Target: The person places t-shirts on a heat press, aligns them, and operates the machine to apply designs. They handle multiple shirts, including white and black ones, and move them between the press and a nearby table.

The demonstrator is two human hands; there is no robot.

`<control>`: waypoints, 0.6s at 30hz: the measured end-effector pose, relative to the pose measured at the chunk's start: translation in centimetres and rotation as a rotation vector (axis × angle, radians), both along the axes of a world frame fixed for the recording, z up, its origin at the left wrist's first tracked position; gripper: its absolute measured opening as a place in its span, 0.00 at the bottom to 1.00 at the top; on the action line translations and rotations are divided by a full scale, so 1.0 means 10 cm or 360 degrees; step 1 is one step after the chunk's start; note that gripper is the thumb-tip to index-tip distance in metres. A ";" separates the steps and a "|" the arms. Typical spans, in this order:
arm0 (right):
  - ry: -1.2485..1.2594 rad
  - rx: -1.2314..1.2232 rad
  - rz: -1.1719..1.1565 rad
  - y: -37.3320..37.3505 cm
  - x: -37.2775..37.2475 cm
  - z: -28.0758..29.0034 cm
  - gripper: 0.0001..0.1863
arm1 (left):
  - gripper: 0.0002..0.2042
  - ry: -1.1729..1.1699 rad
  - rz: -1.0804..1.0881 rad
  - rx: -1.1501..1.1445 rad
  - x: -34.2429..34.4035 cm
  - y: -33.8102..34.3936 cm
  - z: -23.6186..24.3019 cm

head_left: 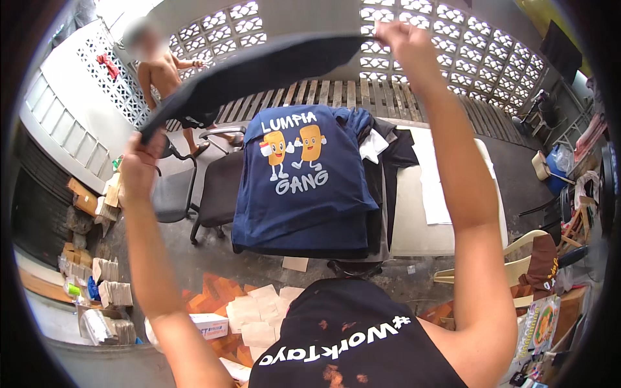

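Both arms are up, and there it is: a dark cloth (259,74) stretched out high, in front of the person and above the bench (414,239)! The left hand (140,165) grips its lower end over on the left, thumb and fingers closed on the fabric; the right hand (404,46), well higher, pinches the opposite end by its tip. Between them the cloth slants upward to the right, its upper edge bowed, touching only the two hands as far as this view shows. Down below, a navy T-shirt (301,216) lies print-up, two orange cartoon figures across it, with more dark garments just beside it and a white piece (435,184) flat on the pale benchtop to the right. Black chairs (220,184) stand close by on the left, and beyond them another person (165,77), bare-chested, partly behind the cloth. On the floor nearer in, brown paper sheets (255,313) lie scattered beside a white box (210,325).
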State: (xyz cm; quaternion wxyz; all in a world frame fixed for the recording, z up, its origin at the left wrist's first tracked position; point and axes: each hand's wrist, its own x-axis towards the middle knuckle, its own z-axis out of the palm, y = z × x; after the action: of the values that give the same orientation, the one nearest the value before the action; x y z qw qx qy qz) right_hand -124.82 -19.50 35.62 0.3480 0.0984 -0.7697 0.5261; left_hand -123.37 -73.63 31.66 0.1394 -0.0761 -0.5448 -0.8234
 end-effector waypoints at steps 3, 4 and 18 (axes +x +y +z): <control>-0.0223 0.0049 -0.0350 0.16 -0.20 -0.94 0.19 | 0.12 -0.0270 0.0131 0.0067 -0.39 0.37 -0.94; -0.0162 0.0119 -0.0305 0.19 -0.07 -1.27 0.15 | 0.10 -0.0351 -0.0030 -0.0039 -0.37 0.45 -1.26; -0.1885 -0.0357 -0.0536 -0.03 0.74 -4.43 0.26 | 0.05 -0.1462 0.0159 -0.0997 0.45 0.26 -4.18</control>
State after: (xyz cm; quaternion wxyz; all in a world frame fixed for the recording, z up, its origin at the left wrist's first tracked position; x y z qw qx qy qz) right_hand -117.40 -19.85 -8.73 -0.0512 -0.3697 -0.7771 0.5068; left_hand -118.87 -71.06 -10.13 -0.1028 0.2785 -0.7713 -0.5630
